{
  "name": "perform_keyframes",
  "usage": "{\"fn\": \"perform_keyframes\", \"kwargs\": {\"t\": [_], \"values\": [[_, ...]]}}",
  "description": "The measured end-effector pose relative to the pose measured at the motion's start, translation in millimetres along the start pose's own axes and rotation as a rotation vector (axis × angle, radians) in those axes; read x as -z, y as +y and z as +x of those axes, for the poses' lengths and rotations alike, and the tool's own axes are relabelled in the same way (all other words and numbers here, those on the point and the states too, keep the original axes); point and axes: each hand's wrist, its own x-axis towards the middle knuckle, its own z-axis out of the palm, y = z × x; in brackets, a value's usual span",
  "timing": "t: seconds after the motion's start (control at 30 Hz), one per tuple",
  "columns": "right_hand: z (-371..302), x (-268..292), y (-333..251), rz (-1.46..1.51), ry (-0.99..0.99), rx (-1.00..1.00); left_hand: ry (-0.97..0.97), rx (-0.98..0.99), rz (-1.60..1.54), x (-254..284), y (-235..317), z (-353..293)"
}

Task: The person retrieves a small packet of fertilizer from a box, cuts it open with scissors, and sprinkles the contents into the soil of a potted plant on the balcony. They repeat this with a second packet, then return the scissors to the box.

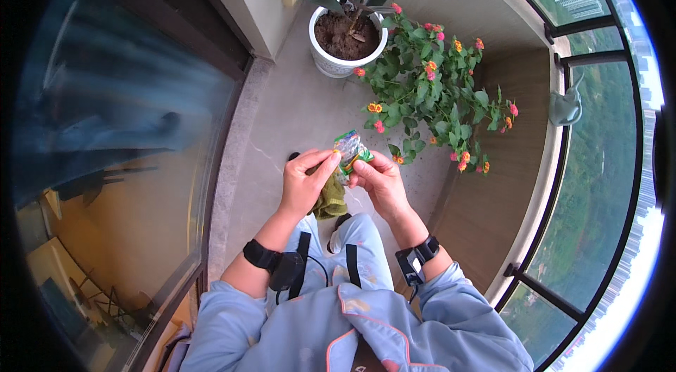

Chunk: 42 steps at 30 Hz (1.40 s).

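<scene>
A person is standing on a narrow balcony, looking down at both hands held close together in front of the chest. On the left, a dark glass door is reflecting the room. The left hand [304,182] is pinching the upper edge of a small packet [349,152] between thumb and forefinger while also keeping an olive-green cloth [329,199] tucked under the palm. The packet is glossy, mostly green with yellow and orange patches, its print too small to make out. The right hand [380,178] is gripping its lower right side. Judging by this, pulling from a corner with steady opposing tension would be opening it cleanly. Beyond, a white pot [336,62] and a flowering shrub [429,90] are standing on the floor.
</scene>
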Motion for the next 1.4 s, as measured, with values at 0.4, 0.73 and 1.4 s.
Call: {"fn": "perform_keyframes", "kwargs": {"t": [0.4, 0.73, 1.4], "values": [[140, 38, -6, -0.077, 0.140, 0.006, -0.009, 0.081, -0.062, -7, -72, 138], [267, 123, 29, -0.049, 0.142, 0.079, 0.004, 0.191, -0.284, -38, -192, 233], [408, 193, 38, -0.046, 0.156, 0.432, 0.074, 0.235, -0.656, 26, -276, 336]]}}
